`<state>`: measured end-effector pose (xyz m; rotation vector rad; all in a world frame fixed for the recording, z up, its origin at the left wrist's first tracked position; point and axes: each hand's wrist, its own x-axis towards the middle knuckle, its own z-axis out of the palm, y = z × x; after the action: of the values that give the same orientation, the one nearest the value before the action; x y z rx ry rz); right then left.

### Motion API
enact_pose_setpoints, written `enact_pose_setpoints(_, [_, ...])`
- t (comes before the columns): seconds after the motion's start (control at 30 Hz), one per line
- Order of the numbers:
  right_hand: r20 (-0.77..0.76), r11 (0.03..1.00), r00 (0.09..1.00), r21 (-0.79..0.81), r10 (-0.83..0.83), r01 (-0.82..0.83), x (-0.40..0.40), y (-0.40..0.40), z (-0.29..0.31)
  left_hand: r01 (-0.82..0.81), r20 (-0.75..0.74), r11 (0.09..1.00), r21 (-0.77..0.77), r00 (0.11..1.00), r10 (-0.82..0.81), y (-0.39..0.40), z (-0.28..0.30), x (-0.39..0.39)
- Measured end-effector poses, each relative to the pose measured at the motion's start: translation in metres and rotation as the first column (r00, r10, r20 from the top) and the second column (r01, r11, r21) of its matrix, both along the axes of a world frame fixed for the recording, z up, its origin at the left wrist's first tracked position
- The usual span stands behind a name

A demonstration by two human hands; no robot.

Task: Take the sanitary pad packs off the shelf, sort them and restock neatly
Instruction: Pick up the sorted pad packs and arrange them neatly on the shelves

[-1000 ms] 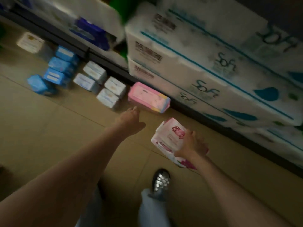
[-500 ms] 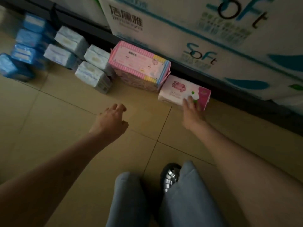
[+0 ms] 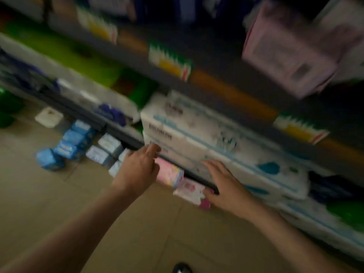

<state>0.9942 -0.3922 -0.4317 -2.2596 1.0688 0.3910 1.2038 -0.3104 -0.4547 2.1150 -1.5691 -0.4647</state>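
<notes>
The frame is blurred by motion. Sorted pad packs lie on the tiled floor against the shelf base: blue packs (image 3: 69, 142), pale white-blue packs (image 3: 107, 146), a pink pack (image 3: 169, 171) and a small white-and-pink pack (image 3: 192, 191). My left hand (image 3: 137, 168) hovers above the pale packs and the pink pack with loose fingers, holding nothing. My right hand (image 3: 226, 186) is spread with straight fingers just right of the small white-and-pink pack, empty. A pale pink pack (image 3: 287, 46) sits on an upper shelf at the top right.
Large white tissue bundles with blue print (image 3: 216, 142) fill the lowest shelf. Shelf rails (image 3: 226, 89) carry yellow price tags. Green packages (image 3: 63, 50) stand at the left. A white box (image 3: 49, 117) lies on the floor. My shoe tip (image 3: 182, 268) shows at the bottom.
My right hand has let go of the small white-and-pink pack, which now lies beside the pink one. Both hands have risen and the view has swung up toward the shelves.
</notes>
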Motion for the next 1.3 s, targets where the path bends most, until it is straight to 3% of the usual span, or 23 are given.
enact_pose_setpoints(0.13, [0.192, 0.978, 0.981, -0.202, -0.016, 0.055, 0.024, -0.016, 0.123, -0.065, 0.008, 0.989, -0.131, 0.998, 0.066, -0.024, 0.087, 0.033])
enact_pose_setpoints(0.27, [0.276, 0.862, 0.960, -0.472, -0.055, 0.185, 0.038, -0.051, 0.175, -0.149, -0.093, 0.969, -0.200, 0.987, 0.132, -0.036, 0.132, 0.047])
enact_pose_setpoints(0.4, [0.209, 0.725, 0.926, -0.576, -0.316, 0.377, 0.029, -0.141, 0.175, -0.083, -0.144, 0.975, -0.206, 0.988, 0.053, -0.045, 0.139, 0.042])
enact_pose_setpoints(0.5, [-0.024, 0.701, 0.884, -0.619, -0.468, 0.354, 0.019, -0.182, 0.152, -0.065, -0.149, 0.961, -0.268, 0.989, 0.025, -0.052, 0.134, 0.034])
enact_pose_setpoints(0.63, [-0.039, 0.606, 0.867, -0.730, -0.497, 0.315, 0.022, -0.170, 0.137, -0.069, -0.168, 0.961, -0.267, 0.985, 0.024, -0.057, 0.122, 0.021])
enact_pose_setpoints(0.83, [-0.024, 0.642, 0.962, -0.749, -0.272, 0.163, 0.011, -0.145, 0.150, -0.109, -0.186, 0.967, -0.230, 0.980, 0.066, -0.063, 0.129, 0.005])
enact_pose_setpoints(0.9, [0.062, 0.643, 0.977, -0.744, -0.206, 0.183, 0.009, -0.149, 0.155, -0.101, -0.182, 0.965, -0.243, 0.982, 0.057, -0.070, 0.136, 0.001])
enact_pose_setpoints(1.0, [0.200, 0.646, 0.911, -0.650, -0.362, 0.400, 0.001, -0.175, 0.158, -0.096, -0.159, 0.966, -0.240, 0.985, 0.059, -0.080, 0.143, -0.002])
enact_pose_setpoints(1.1, [-0.001, 0.744, 0.870, -0.519, -0.492, 0.420, -0.010, -0.191, 0.146, -0.103, -0.164, 0.967, -0.233, 0.984, 0.065, -0.080, 0.141, -0.007])
enact_pose_setpoints(1.17, [0.021, 0.731, 0.871, -0.534, -0.491, 0.425, -0.012, -0.191, 0.144, -0.086, -0.155, 0.969, -0.230, 0.987, 0.050, -0.078, 0.137, -0.011])
enact_pose_setpoints(1.3, [0.224, 0.732, 0.910, -0.541, -0.350, 0.415, 0.004, -0.168, 0.154, -0.087, -0.146, 0.975, -0.204, 0.988, 0.058, -0.079, 0.136, -0.017])
